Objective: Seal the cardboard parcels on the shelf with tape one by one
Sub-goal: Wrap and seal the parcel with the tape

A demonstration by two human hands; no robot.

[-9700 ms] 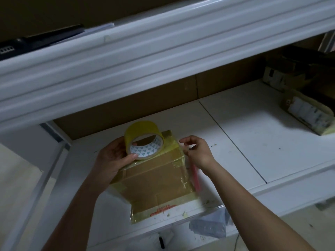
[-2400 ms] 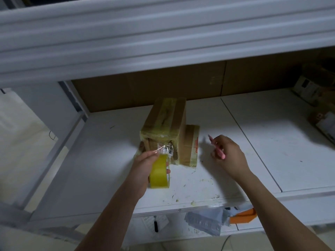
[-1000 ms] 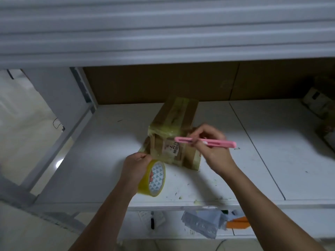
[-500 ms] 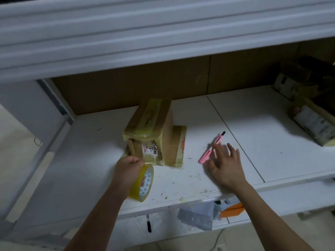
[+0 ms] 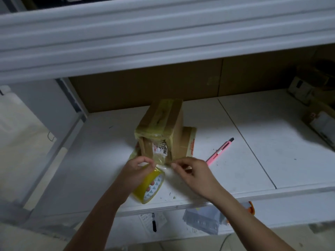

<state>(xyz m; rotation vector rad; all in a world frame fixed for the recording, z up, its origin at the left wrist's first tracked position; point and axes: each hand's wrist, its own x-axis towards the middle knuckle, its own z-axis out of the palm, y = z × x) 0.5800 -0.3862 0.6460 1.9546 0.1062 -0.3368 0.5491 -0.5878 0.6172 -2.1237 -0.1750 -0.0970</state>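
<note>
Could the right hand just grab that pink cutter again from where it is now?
Probably yes. The pink utility knife lies in the open on the white shelf, just beside the right hand, with nothing between them. But that hand is now pinching the tape strip and would need to let go first.

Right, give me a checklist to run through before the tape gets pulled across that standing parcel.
1. Tape roll in the left hand: ok, fingers through its core.
2. Free tape end held by the right hand: ok, it looks pinched at the fingertips beside the roll.
3. Parcel steady on the shelf: ok, it stands upright with a flatter box behind it.
4. Near face with the label fully taped: cannot tell.
5. Pink cutter at hand for the cut: ok, it lies on the shelf right of the parcel, held by neither hand.
</note>
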